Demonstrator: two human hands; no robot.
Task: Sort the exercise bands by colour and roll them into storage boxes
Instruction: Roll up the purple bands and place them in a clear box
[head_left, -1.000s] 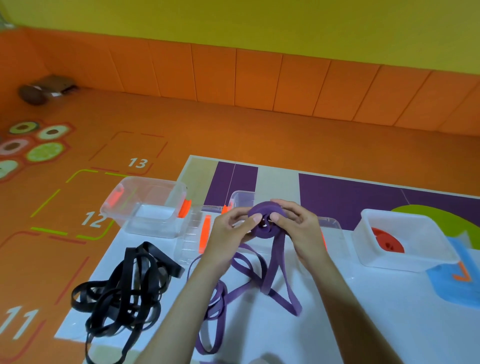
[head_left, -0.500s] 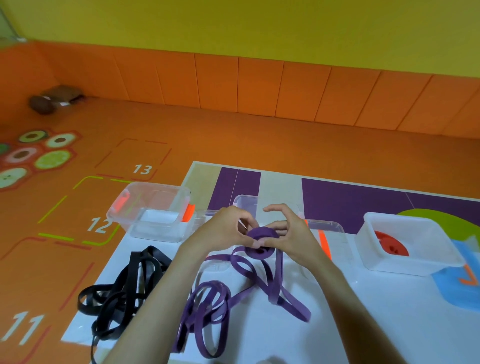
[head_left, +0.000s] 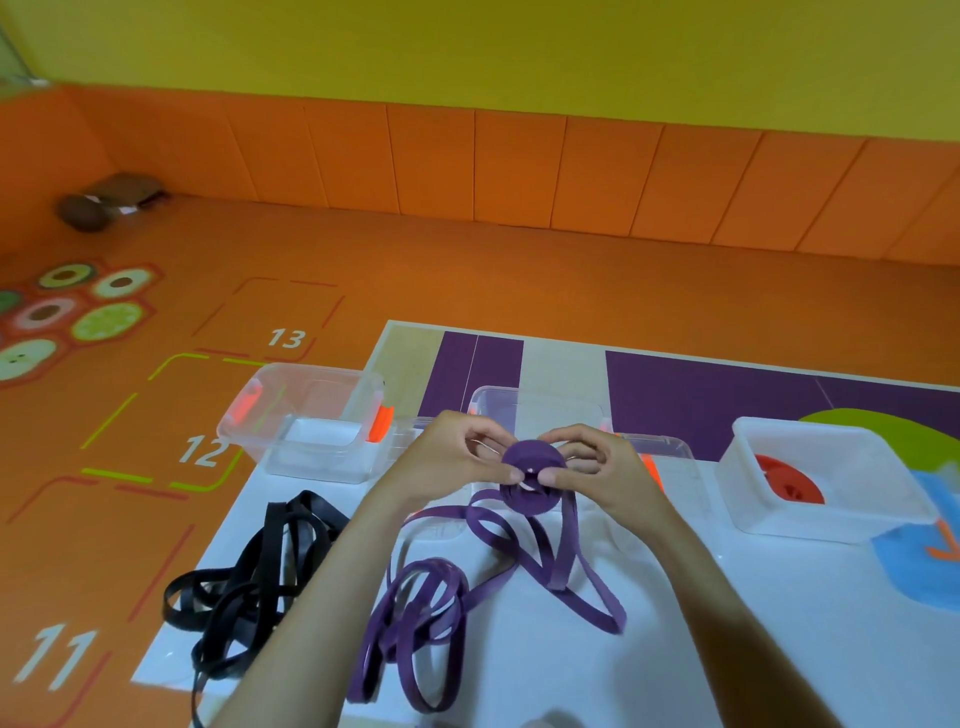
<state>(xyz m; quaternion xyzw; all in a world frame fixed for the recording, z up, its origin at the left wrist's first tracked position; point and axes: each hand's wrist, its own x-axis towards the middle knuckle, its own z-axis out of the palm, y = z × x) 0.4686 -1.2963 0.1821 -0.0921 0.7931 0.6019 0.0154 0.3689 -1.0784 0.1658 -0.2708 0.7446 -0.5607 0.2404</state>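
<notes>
Black bands (head_left: 249, 587) lie tangled on the mat (head_left: 571, 675) beside a clear box (head_left: 311, 426). At centre, the left hand (head_left: 457, 457) pinches a half-rolled purple band (head_left: 535, 475), and the right hand (head_left: 597, 467) grips its other side. A red roll (head_left: 789, 480) sits in the white box (head_left: 831, 519) at right.

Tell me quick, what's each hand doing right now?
Left hand: closed, fingers pinching the purple roll.
Right hand: closed, fingers holding the same purple roll.

Middle clear box (head_left: 540, 402) mostly hidden; black bands (head_left: 244, 592) run off the bottom edge; brown object (head_left: 104, 202) too blurry to name.
</notes>
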